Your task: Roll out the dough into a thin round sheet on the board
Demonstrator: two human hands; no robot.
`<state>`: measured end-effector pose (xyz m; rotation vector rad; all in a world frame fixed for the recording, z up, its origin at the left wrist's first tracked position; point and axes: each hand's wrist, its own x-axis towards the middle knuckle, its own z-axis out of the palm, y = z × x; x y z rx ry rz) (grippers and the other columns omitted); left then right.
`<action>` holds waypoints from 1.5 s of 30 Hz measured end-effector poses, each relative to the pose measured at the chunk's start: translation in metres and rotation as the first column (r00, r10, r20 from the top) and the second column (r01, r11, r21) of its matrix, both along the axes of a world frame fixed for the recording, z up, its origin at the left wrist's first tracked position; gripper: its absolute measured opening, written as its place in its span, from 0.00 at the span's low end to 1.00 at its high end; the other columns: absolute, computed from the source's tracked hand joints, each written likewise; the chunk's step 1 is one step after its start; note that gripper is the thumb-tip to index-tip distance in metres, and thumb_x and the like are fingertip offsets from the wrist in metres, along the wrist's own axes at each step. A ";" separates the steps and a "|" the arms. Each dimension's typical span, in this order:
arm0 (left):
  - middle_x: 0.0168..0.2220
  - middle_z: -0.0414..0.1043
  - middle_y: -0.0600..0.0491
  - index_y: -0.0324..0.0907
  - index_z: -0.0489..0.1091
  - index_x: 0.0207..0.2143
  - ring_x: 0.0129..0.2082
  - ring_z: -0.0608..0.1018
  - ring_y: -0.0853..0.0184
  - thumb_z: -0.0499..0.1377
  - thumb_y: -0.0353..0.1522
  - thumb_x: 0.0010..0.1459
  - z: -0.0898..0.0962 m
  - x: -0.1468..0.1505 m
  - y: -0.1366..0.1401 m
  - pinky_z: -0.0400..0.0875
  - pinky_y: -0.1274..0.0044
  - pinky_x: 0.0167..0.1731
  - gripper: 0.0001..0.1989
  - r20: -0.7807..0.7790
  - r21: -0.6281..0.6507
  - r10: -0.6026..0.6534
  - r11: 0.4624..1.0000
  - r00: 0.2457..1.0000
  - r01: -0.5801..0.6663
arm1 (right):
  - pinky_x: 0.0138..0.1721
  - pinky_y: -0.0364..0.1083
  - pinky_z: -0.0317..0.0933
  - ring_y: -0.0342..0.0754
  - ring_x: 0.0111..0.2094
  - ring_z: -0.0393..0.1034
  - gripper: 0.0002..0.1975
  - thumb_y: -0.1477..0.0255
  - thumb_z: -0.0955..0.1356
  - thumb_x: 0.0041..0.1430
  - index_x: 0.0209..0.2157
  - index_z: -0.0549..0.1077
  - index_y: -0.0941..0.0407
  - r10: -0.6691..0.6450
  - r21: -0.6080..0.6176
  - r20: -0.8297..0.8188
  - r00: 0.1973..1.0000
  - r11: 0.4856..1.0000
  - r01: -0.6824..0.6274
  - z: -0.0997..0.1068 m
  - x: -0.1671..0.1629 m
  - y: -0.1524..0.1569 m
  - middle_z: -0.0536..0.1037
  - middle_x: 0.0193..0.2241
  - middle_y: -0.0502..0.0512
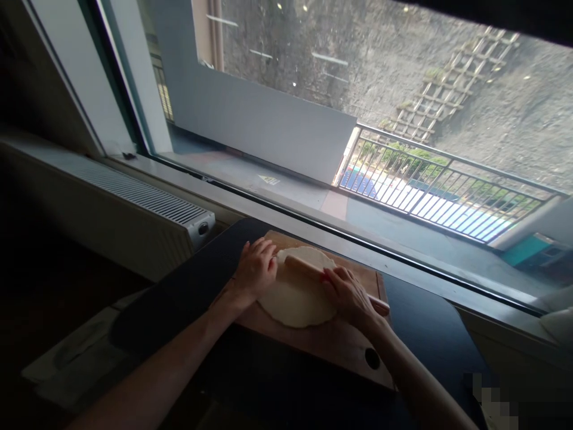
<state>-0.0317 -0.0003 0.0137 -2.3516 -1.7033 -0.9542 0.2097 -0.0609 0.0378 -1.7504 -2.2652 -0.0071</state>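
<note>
A flat, pale round of dough (290, 298) lies on a wooden cutting board (313, 340). Across its far half rests a wooden rolling pin (304, 268), slanting down to the right with its near end sticking out past my right hand (351, 292). That hand is closed round the pin's right part. My left hand (257, 269) is at the dough's left edge, fingers curled and thumb drawn in, seemingly gripping the rim. Its fingertips are partly hidden. The pin's left end sits a little to the right of them.
Under the board is a dark table (425, 334) set against the window sill (286, 224). A white radiator (147, 203) stands to the left. A round hole (372, 358) pierces the board's near right corner. Outside the glass are a metal railing (439, 191) and a rocky slope.
</note>
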 end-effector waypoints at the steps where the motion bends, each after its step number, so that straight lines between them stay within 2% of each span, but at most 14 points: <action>1: 0.56 0.62 0.47 0.40 0.65 0.50 0.59 0.58 0.62 0.43 0.32 0.60 0.005 0.008 -0.002 0.45 0.64 0.59 0.20 -0.016 0.028 -0.049 0.998 0.999 0.049 | 0.46 0.46 0.56 0.47 0.45 0.62 0.17 0.65 0.54 0.65 0.49 0.66 0.49 -0.011 -0.001 -0.026 1.000 1.000 0.011 -0.002 0.005 -0.011 0.68 0.43 0.53; 6: 0.60 0.56 0.46 0.38 0.59 0.56 0.61 0.55 0.60 0.43 0.39 0.61 0.016 0.070 0.004 0.45 0.64 0.60 0.24 -0.140 -0.048 -0.286 0.958 0.948 0.282 | 0.47 0.51 0.54 0.50 0.50 0.58 0.21 0.62 0.51 0.65 0.47 0.68 0.50 -0.316 -0.041 -0.003 0.949 0.948 0.315 -0.011 0.028 -0.021 0.66 0.49 0.54; 9: 0.57 0.60 0.43 0.36 0.62 0.54 0.60 0.58 0.56 0.42 0.38 0.62 0.018 0.090 0.018 0.45 0.61 0.59 0.24 -0.145 -0.085 -0.245 0.968 0.959 0.234 | 0.46 0.53 0.54 0.52 0.50 0.58 0.22 0.61 0.50 0.64 0.44 0.70 0.51 -0.424 -0.076 0.014 0.906 0.903 0.423 -0.007 0.029 0.014 0.67 0.48 0.56; 13: 0.57 0.60 0.41 0.32 0.62 0.53 0.59 0.58 0.57 0.39 0.37 0.63 0.019 0.086 0.014 0.45 0.62 0.59 0.24 -0.160 -0.028 -0.201 0.979 0.966 0.199 | 0.46 0.53 0.55 0.53 0.48 0.60 0.23 0.61 0.50 0.64 0.42 0.71 0.54 -0.502 -0.106 -0.033 0.864 0.861 0.497 0.003 0.021 0.060 0.69 0.46 0.60; 16: 0.57 0.60 0.43 0.35 0.62 0.54 0.59 0.60 0.57 0.41 0.38 0.62 0.011 0.075 -0.022 0.46 0.60 0.59 0.24 -0.199 -0.065 -0.238 0.971 0.950 0.230 | 0.52 0.51 0.50 0.53 0.56 0.51 0.22 0.63 0.50 0.64 0.47 0.69 0.54 -0.429 -0.009 -0.058 0.901 0.903 0.429 -0.001 0.017 0.050 0.63 0.54 0.57; 22: 0.62 0.51 0.48 0.41 0.53 0.60 0.62 0.53 0.58 0.46 0.38 0.60 -0.012 0.068 -0.093 0.42 0.61 0.61 0.27 -0.250 -0.031 -0.347 0.936 0.904 0.351 | 0.59 0.53 0.38 0.51 0.62 0.40 0.24 0.63 0.53 0.64 0.59 0.55 0.55 -0.167 0.055 0.062 0.984 0.985 0.164 -0.027 0.031 -0.044 0.57 0.59 0.54; 25: 0.62 0.51 0.46 0.38 0.54 0.60 0.62 0.52 0.58 0.44 0.38 0.60 -0.008 0.076 -0.065 0.41 0.61 0.61 0.27 -0.234 -0.045 -0.312 0.950 0.921 0.310 | 0.59 0.54 0.40 0.52 0.62 0.40 0.24 0.61 0.52 0.64 0.57 0.58 0.54 -0.233 0.040 0.070 0.970 0.972 0.230 -0.023 0.032 -0.027 0.57 0.59 0.55; 28: 0.60 0.54 0.41 0.32 0.57 0.58 0.62 0.53 0.56 0.40 0.40 0.61 0.001 0.090 -0.004 0.42 0.57 0.59 0.29 -0.203 -0.161 -0.191 0.974 0.961 0.159 | 0.56 0.53 0.46 0.52 0.61 0.44 0.21 0.61 0.50 0.65 0.51 0.65 0.50 -0.296 -0.017 0.037 0.954 0.955 0.297 -0.009 0.027 0.036 0.63 0.56 0.53; 31: 0.61 0.51 0.40 0.30 0.56 0.58 0.62 0.53 0.54 0.39 0.41 0.61 0.010 0.097 0.037 0.47 0.55 0.57 0.30 -0.190 -0.313 -0.116 0.948 0.975 0.052 | 0.56 0.53 0.47 0.52 0.60 0.45 0.21 0.61 0.52 0.65 0.53 0.63 0.53 -0.325 -0.052 0.023 0.945 0.944 0.326 0.004 0.020 0.082 0.59 0.57 0.56; 34: 0.61 0.52 0.40 0.30 0.56 0.58 0.61 0.54 0.55 0.40 0.40 0.60 0.008 0.089 0.017 0.46 0.56 0.58 0.29 -0.191 -0.262 -0.133 0.962 0.972 0.080 | 0.57 0.53 0.44 0.52 0.62 0.40 0.22 0.62 0.52 0.65 0.56 0.60 0.55 -0.284 -0.012 0.024 0.959 0.959 0.284 0.001 0.016 0.062 0.55 0.60 0.57; 38: 0.61 0.53 0.44 0.36 0.56 0.59 0.62 0.54 0.58 0.43 0.39 0.60 -0.006 0.071 -0.064 0.44 0.61 0.60 0.27 -0.204 -0.098 -0.267 0.963 0.942 0.251 | 0.60 0.52 0.40 0.50 0.63 0.35 0.24 0.63 0.53 0.64 0.60 0.54 0.53 -0.105 0.026 0.078 0.991 0.994 0.103 -0.023 0.025 -0.024 0.53 0.61 0.52; 40: 0.62 0.49 0.47 0.38 0.53 0.60 0.62 0.52 0.59 0.45 0.39 0.60 -0.009 0.067 -0.084 0.43 0.62 0.61 0.28 -0.216 -0.071 -0.309 0.951 0.926 0.301 | 0.60 0.53 0.39 0.50 0.64 0.34 0.26 0.63 0.55 0.63 0.62 0.49 0.54 -0.087 0.020 0.094 0.992 0.996 0.085 -0.029 0.029 -0.047 0.51 0.62 0.53; 42: 0.62 0.49 0.47 0.38 0.53 0.60 0.63 0.51 0.59 0.44 0.39 0.60 -0.006 0.070 -0.073 0.40 0.62 0.61 0.28 -0.221 -0.068 -0.301 0.954 0.928 0.294 | 0.60 0.54 0.38 0.51 0.64 0.34 0.26 0.62 0.55 0.63 0.61 0.50 0.54 -0.134 0.010 0.101 0.986 0.991 0.134 -0.027 0.028 -0.038 0.51 0.62 0.53; 45: 0.61 0.53 0.44 0.35 0.55 0.59 0.62 0.52 0.58 0.41 0.40 0.60 0.002 0.083 -0.016 0.38 0.60 0.61 0.28 -0.219 -0.129 -0.211 0.974 0.953 0.186 | 0.59 0.55 0.39 0.52 0.63 0.35 0.24 0.61 0.51 0.64 0.58 0.58 0.53 -0.265 -0.013 0.083 0.961 0.964 0.267 -0.012 0.021 0.021 0.53 0.61 0.55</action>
